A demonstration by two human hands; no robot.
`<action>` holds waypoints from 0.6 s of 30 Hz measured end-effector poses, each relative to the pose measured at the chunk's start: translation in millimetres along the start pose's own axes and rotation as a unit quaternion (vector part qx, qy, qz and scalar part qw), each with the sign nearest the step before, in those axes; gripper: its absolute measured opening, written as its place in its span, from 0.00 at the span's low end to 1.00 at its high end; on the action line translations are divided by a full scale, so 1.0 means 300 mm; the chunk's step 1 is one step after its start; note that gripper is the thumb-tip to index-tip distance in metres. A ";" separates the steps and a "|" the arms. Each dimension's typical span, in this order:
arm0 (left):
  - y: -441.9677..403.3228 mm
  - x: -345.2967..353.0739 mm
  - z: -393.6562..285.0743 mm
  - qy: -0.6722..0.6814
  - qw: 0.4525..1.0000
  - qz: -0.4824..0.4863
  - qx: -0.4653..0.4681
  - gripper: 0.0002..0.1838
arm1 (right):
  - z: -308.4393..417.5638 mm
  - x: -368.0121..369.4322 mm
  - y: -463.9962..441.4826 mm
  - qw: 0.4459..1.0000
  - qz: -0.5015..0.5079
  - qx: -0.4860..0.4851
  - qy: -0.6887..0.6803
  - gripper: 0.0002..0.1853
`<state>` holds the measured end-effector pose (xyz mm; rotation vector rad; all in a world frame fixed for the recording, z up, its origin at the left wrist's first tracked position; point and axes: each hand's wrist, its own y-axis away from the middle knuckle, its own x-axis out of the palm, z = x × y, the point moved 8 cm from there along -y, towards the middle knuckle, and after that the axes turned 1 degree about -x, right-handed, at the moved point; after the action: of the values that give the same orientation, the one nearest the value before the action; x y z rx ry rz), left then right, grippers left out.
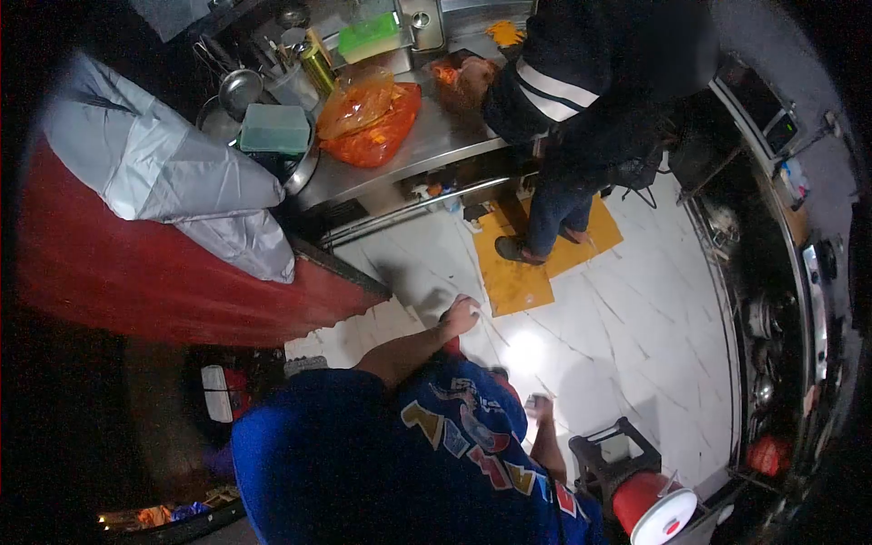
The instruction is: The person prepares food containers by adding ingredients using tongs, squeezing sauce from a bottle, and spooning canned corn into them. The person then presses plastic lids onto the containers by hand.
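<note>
My left hand hangs low in front of my blue shirt, over the white marbled floor. Its fingers are curled closed, and what they hold, if anything, is too small to make out. Farther right and nearer my body, my right hand hangs beside the shirt's printed front. It is small and dim, so its fingers do not show clearly. Yellow cardboard sheets lie on the floor just beyond my left hand. Nearest my right hand stands a dark plastic stool.
A co-worker in dark clothes stands on the cardboard at a steel counter. An orange-red plastic bag and a green container sit there. Grey sheeting covers a red partition at left. Shelves line the right.
</note>
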<state>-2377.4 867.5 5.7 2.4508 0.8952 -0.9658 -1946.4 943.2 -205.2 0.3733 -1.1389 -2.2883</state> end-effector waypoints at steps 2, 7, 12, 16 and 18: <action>0.006 0.048 -0.022 0.045 0.998 0.048 -0.002 0.12 | 0.169 0.047 -0.136 0.996 0.043 0.001 -0.073 0.19; -0.072 -0.005 0.011 0.050 0.981 0.144 0.121 0.11 | 0.753 0.233 -0.053 0.987 -0.052 -0.153 0.002 0.14; -0.323 -0.540 0.166 0.015 0.991 -0.097 0.092 0.16 | 0.730 0.461 -0.245 0.954 -0.020 -0.283 0.099 0.12; -0.476 -0.990 0.371 -0.051 0.966 -0.244 0.069 0.19 | 1.013 0.941 -0.143 0.850 0.022 -0.327 0.412 0.17; -0.528 -1.179 0.426 -0.036 0.964 -0.263 0.027 0.22 | 1.102 1.131 -0.228 0.841 0.054 -0.322 0.432 0.18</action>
<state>-2745.1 765.9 150.5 2.2397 1.5554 -1.2520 -2400.6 990.7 -61.8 0.8993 0.0718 -1.8766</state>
